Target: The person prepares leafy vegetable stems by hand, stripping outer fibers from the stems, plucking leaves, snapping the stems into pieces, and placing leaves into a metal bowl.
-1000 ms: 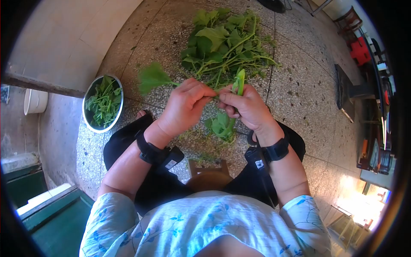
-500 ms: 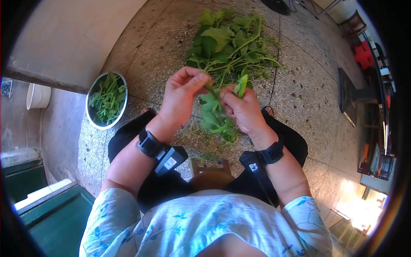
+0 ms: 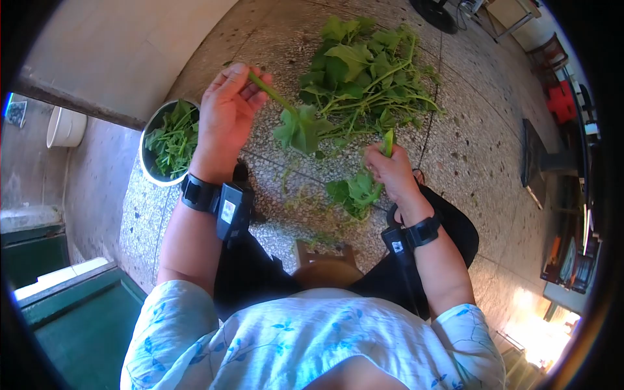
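My left hand (image 3: 226, 120), raised at the left, pinches the end of a green leaf stalk (image 3: 275, 96). Its broad leaf dangles to the right over the floor. In my right hand (image 3: 394, 171), closed fingers grip a green vine stem (image 3: 389, 143), whose tip pokes out above the fist. Below that fist hang more green leaves (image 3: 354, 194), which look like part of the same stem. Beyond both hands a heap of leafy vines (image 3: 364, 78) lies on the floor. A white-rimmed bowl (image 3: 145, 162) of picked greens stands beside my left hand, which partly hides it.
I sit on a low wooden stool (image 3: 325, 270) above a speckled floor (image 3: 286, 175) scattered with green scraps. A white bucket (image 3: 65, 127) and green cabinet (image 3: 84, 325) stand left. At right are a dark stand (image 3: 530, 162) and a red item (image 3: 560, 99).
My left hand has moved left and away from the right, carrying the leaf stalk with it. My right hand has shifted slightly right and down, still gripping the vine stem.
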A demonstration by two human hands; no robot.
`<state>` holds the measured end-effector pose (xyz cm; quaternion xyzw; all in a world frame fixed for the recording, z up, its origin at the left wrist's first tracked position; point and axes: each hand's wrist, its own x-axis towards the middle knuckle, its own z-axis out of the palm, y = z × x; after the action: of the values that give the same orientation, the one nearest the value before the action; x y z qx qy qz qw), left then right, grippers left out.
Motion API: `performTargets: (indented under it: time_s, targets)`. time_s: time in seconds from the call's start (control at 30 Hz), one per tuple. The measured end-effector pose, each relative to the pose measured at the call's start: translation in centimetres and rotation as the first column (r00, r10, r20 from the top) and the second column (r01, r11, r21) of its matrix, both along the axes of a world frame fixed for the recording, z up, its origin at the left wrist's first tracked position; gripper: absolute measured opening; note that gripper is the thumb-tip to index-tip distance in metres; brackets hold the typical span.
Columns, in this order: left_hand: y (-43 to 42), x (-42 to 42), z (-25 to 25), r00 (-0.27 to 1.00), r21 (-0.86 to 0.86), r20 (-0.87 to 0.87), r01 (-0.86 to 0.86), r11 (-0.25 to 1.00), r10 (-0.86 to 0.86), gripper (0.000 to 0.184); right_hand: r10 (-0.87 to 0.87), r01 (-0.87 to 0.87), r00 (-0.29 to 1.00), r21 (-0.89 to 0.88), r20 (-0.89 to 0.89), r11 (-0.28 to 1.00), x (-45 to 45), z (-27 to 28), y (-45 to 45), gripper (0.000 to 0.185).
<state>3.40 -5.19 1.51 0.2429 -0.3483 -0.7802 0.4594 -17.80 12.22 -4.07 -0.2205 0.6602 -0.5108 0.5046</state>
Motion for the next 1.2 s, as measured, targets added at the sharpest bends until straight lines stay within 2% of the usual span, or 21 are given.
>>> performTargets:
  time_s: [0.07,0.13,0.17,0.23,0.27,0.3,0.33,0.37,0.4,0.43,0.5,0.63,0.7,0.73,0.8,0.93,1.0,1.03,1.13,1.2]
  targets:
    - [-0.1,0.2,0.2,0.998,0.008,0.02,-0.055,0.998,0.054,0.015,-0.009,0.008,0.999,-0.03,-0.052,1.0,0.0,-0.8,0.1,0.008]
    - [0.2,-0.1,0.3,0.99,-0.169,0.137,-0.006,0.986,0.03,0.014,-0.022,0.015,0.994,-0.06,-0.105,0.998,0.1,-0.8,0.1,0.009]
    - [0.8,-0.5,0.3,0.991,-0.168,0.134,-0.006,0.986,0.029,0.014,0.025,-0.029,0.995,-0.038,-0.098,0.999,0.3,-0.3,0.0,0.009]
    - [2.7,-1.9,0.2,0.874,-0.42,0.485,0.234,0.877,-0.002,0.012,0.062,-0.064,0.994,-0.012,-0.095,0.998,0.8,1.4,-0.2,0.009]
    - [3.9,-2.7,0.2,0.831,-0.492,0.555,0.286,0.822,0.043,0.008,0.081,-0.085,0.995,-0.073,-0.054,0.994,1.3,2.7,-0.6,0.009]
    - [4.6,-3.1,0.2,0.834,-0.491,0.55,0.288,0.822,0.037,0.008,0.103,-0.104,0.995,-0.134,-0.016,0.985,1.6,3.7,-0.9,0.009]
    - [5.3,-3.4,0.3,0.779,-0.562,0.625,0.406,0.721,0.049,0.008,0.098,-0.1,0.995,-0.13,-0.02,0.986,1.7,4.3,-1.0,0.009]
    - [5.8,-3.6,0.4,0.718,-0.606,0.692,0.519,0.602,0.078,0.009,0.174,-0.177,0.984,-0.161,-0.034,0.971,1.8,4.8,-1.2,0.01]
    - [6.1,-3.7,0.5,0.679,-0.564,0.733,0.565,0.602,0.05,0.012,0.249,-0.254,0.967,-0.193,-0.05,0.948,1.8,5.0,-1.3,0.011]
    - [6.1,-3.8,0.4,0.679,-0.564,0.732,0.565,0.602,0.048,0.012,0.248,-0.253,0.968,-0.192,-0.05,0.948,1.8,5.1,-1.3,0.011]
    - [6.2,-3.9,0.0,0.709,-0.615,0.704,0.58,0.534,0.04,0.01,0.291,-0.325,0.938,-0.189,-0.187,0.926,2.0,5.2,-1.4,0.011]
    - [6.3,-4.0,0.0,0.722,-0.636,0.691,0.582,0.507,0.039,0.01,0.274,-0.332,0.925,-0.212,-0.262,0.919,2.4,4.9,-1.3,0.01]
    - [6.7,-4.1,0.3,0.746,-0.587,0.666,0.516,0.624,0.011,0.011,0.171,-0.211,0.972,-0.279,-0.161,0.937,2.6,4.7,-1.2,0.011]
    - [6.5,-4.1,0.1,0.747,-0.588,0.665,0.515,0.623,0.011,0.011,0.171,-0.211,0.972,-0.28,-0.163,0.937,2.5,4.8,-1.2,0.011]
    - [6.1,-3.9,-0.5,0.733,-0.652,0.671,0.515,0.556,0.108,0.011,0.157,-0.154,0.988,-0.305,-0.018,0.94,2.4,5.2,-1.2,0.012]
    - [6.7,-4.4,-0.7,0.756,-0.684,0.647,0.516,0.516,0.101,0.011,0.149,-0.158,0.987,-0.312,-0.052,0.937,2.6,4.9,-1.3,0.014]
    - [7.0,-4.5,-0.9,0.763,-0.696,0.635,0.495,0.52,0.124,0.011,0.076,-0.151,0.976,-0.376,-0.206,0.914,2.9,4.7,-1.4,0.017]
    - [7.1,-4.6,-1.0,0.762,-0.695,0.635,0.495,0.522,0.124,0.011,0.077,-0.151,0.976,-0.376,-0.205,0.914,3.0,4.8,-1.4,0.017]
    - [7.4,-4.8,-1.3,0.783,-0.712,0.599,0.427,0.557,0.166,0.011,0.125,-0.163,0.984,-0.374,-0.124,0.913,3.1,4.9,-1.4,0.019]
    - [7.5,-4.9,-1.3,0.813,-0.7,0.563,0.371,0.61,0.151,0.01,0.16,-0.121,0.985,-0.41,0.062,0.904,3.1,4.9,-1.5,0.018]
